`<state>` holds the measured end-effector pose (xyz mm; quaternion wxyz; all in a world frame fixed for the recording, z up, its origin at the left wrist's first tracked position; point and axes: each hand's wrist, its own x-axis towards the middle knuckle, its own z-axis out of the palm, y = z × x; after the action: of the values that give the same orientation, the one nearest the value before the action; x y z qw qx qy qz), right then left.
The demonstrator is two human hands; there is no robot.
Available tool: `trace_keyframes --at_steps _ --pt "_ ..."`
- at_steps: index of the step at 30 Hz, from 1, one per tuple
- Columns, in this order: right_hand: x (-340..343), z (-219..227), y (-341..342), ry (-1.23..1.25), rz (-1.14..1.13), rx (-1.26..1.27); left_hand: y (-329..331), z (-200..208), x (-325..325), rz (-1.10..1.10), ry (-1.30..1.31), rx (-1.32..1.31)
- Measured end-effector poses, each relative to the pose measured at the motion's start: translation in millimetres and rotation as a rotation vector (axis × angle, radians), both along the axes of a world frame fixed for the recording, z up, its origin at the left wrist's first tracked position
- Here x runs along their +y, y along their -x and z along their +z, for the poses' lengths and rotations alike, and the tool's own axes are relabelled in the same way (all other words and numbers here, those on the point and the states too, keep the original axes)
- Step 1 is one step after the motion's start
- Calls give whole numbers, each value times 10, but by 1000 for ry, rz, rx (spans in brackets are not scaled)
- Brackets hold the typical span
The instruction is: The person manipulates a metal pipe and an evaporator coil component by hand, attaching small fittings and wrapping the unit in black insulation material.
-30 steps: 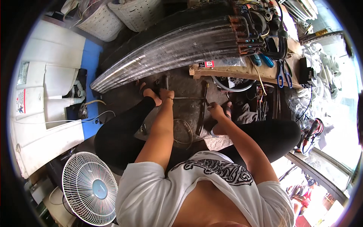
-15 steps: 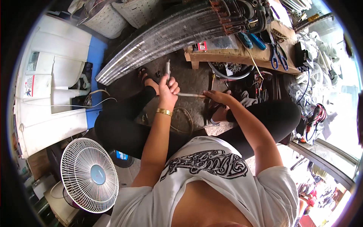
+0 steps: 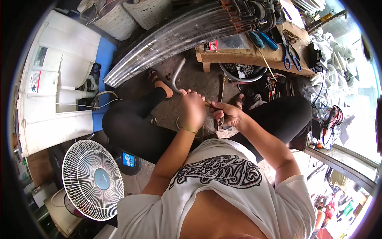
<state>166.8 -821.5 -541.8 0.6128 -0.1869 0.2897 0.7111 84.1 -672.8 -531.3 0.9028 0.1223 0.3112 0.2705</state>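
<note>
Seated on floor, knees apart. Left hand (image 3: 191,110) fisted around the bent metal tube (image 3: 178,75), which curves up and away above the floor between the legs. Right hand (image 3: 227,114) pinches a thin rod (image 3: 208,104) at the tube's near end. Judged step: working rod into tube. Next calls for steady alignment, firm left grip.
</note>
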Motion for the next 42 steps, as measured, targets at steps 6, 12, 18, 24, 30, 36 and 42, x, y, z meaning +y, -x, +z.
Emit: trace_keyframes --at_steps 6,12,18,24,30,36,42 --pt "96 195 127 44 20 -412 -10 -169 260 -5 -14 201" --pt "174 330 271 170 314 -1586 -87 -524 373 6 386 249" --pt "1 112 319 242 250 -1650 -240 -614 241 71 238 469" --pt "-182 577 151 -70 -113 -519 -270 -503 586 217 -688 371" --pt "-335 675 130 -225 -226 -376 -396 -46 610 107 -653 58" --pt "-541 814 -58 -284 -131 -409 -282 471 654 -159 -580 -165" --pt "-693 727 -188 -262 -76 -163 -263 953 844 -720 -282 -427"
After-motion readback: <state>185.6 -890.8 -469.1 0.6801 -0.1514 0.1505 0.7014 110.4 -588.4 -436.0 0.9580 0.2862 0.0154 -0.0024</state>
